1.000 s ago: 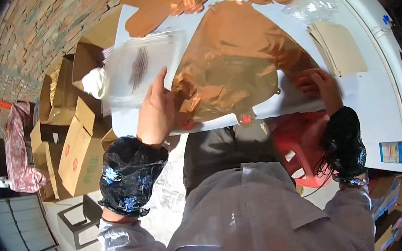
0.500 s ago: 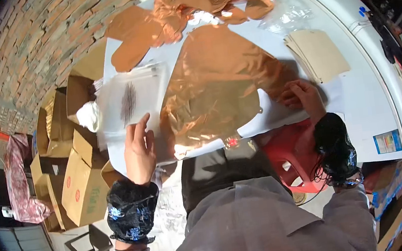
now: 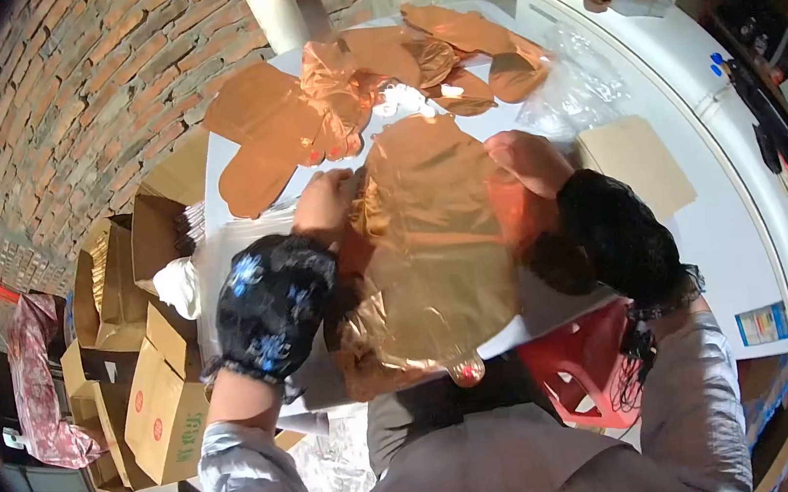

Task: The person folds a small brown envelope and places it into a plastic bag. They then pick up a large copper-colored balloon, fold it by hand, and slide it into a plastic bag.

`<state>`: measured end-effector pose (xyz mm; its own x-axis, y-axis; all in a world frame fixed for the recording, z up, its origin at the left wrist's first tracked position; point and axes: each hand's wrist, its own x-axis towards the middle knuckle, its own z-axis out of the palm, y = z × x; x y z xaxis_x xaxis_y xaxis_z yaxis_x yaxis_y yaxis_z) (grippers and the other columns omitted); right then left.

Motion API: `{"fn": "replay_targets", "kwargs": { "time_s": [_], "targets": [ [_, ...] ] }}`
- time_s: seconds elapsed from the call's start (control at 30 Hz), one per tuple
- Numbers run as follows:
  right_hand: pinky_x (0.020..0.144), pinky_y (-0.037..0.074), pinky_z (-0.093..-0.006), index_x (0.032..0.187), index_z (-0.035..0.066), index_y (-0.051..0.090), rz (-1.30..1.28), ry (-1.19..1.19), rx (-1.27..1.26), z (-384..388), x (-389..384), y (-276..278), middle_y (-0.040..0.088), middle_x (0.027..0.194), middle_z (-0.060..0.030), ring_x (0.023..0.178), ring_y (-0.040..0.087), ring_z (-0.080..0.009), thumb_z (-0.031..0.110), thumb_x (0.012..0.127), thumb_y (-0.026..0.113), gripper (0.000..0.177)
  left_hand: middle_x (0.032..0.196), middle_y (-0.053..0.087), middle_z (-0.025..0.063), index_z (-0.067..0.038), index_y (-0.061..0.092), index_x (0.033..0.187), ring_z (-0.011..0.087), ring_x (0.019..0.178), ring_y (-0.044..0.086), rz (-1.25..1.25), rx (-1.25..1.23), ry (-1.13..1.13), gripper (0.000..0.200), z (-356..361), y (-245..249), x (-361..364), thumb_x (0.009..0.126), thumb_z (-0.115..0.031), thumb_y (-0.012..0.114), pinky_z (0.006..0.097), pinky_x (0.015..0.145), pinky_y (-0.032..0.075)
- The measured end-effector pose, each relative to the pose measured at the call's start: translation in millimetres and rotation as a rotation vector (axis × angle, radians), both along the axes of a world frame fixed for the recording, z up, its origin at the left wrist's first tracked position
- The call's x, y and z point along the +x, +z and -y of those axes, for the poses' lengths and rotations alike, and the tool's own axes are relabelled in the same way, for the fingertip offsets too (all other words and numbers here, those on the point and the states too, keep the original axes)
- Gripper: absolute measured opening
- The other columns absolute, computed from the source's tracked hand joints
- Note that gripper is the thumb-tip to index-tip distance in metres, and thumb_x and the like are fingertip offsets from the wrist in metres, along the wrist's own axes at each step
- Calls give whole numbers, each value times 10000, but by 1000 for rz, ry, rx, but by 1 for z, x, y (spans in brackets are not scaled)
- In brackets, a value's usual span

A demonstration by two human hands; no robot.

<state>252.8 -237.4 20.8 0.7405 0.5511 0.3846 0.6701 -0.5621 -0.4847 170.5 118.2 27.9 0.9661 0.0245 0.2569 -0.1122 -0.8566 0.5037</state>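
Note:
A shiny copper-coloured foil piece (image 3: 431, 182) lies across the middle of the white table, its lower part paler and hanging near the front edge. At its left side, my left hand (image 3: 325, 202) has its fingers closed on the foil edge. My right hand (image 3: 529, 160) pinches the opposite edge on the right. More copper foil pieces (image 3: 260, 115) are spread at the back of the table. Clear plastic sheets (image 3: 251, 239) lie partly hidden behind my left sleeve.
Tan cardboard sheets (image 3: 638, 162) and crumpled clear plastic (image 3: 580, 80) lie at the right. A white appliance (image 3: 692, 111) borders the table. Open cardboard boxes (image 3: 162, 402) stand at the left, beside a brick wall. A red stool (image 3: 577, 376) is under the front edge.
Both hands have moved up and inward, from beside the foil onto its edges, and closed. The foil is straighter and narrower. The view has shifted so the table sits lower.

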Motion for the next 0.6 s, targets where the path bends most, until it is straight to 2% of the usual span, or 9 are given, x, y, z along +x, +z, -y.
{"fn": "replay_targets", "kwargs": {
  "time_s": [0.07, 0.1, 0.2, 0.3, 0.37, 0.43, 0.5, 0.6],
  "targets": [
    [860, 504, -439, 1088, 12, 675, -56, -36, -33, -11, 25, -7, 672, 992, -186, 952, 636, -366, 205, 945, 541, 275, 1053, 698, 254, -13, 713, 1092, 402, 1009, 668, -116, -72, 92, 296, 11, 2, 30, 917, -242, 645, 431, 864, 519],
    [881, 491, -444, 1114, 4, 665, -87, -56, -50, -16, 33, -9, 660, 991, -192, 991, 617, -378, 210, 954, 526, 295, 1028, 697, 251, -10, 717, 1056, 413, 998, 662, -130, -27, 115, 291, 16, 3, 40, 897, -245, 653, 439, 867, 518],
    [870, 485, -446, 1087, 27, 674, 11, -22, -78, -18, 50, -12, 657, 1007, -184, 986, 611, -367, 150, 926, 523, 254, 1059, 679, 253, -35, 723, 1075, 423, 1008, 653, -50, 35, 120, 289, 16, -17, 64, 907, -228, 590, 490, 880, 514],
    [848, 480, -446, 1049, 38, 678, -103, -44, -135, -20, 53, -9, 641, 1004, -176, 972, 603, -358, 114, 914, 527, 216, 1085, 661, 257, -44, 713, 1104, 425, 1028, 640, -61, 47, 83, 276, 28, -12, 66, 888, -152, 578, 486, 903, 509],
    [834, 477, -445, 1030, 44, 679, -335, -69, -51, -29, 55, -2, 626, 988, -166, 961, 597, -354, 105, 913, 538, 193, 1102, 646, 257, -45, 693, 1138, 435, 1046, 621, -67, 65, 66, 290, 28, -11, 66, 875, -116, 595, 479, 929, 500],
    [825, 476, -438, 1026, 55, 684, -296, -56, -6, -29, 61, -11, 613, 967, -157, 949, 594, -349, 88, 910, 547, 183, 1115, 637, 259, -62, 691, 1149, 439, 1054, 614, -63, 67, 66, 291, 27, -15, 69, 887, -122, 581, 478, 942, 492],
    [819, 477, -424, 1037, 71, 694, 20, -12, -2, -31, 64, -24, 600, 941, -149, 937, 592, -341, 66, 905, 555, 192, 1110, 636, 259, -70, 694, 1148, 439, 1052, 613, -62, 71, 55, 287, 26, -16, 68, 892, -130, 580, 479, 938, 494],
    [818, 478, -409, 1062, 94, 705, -13, -47, 4, -38, 68, -31, 592, 936, -139, 922, 587, -329, 25, 897, 557, 233, 1092, 632, 259, -81, 692, 1163, 444, 1044, 611, -63, 115, 53, 297, 28, -13, 66, 894, -131, 576, 481, 928, 499]
  ]
}}
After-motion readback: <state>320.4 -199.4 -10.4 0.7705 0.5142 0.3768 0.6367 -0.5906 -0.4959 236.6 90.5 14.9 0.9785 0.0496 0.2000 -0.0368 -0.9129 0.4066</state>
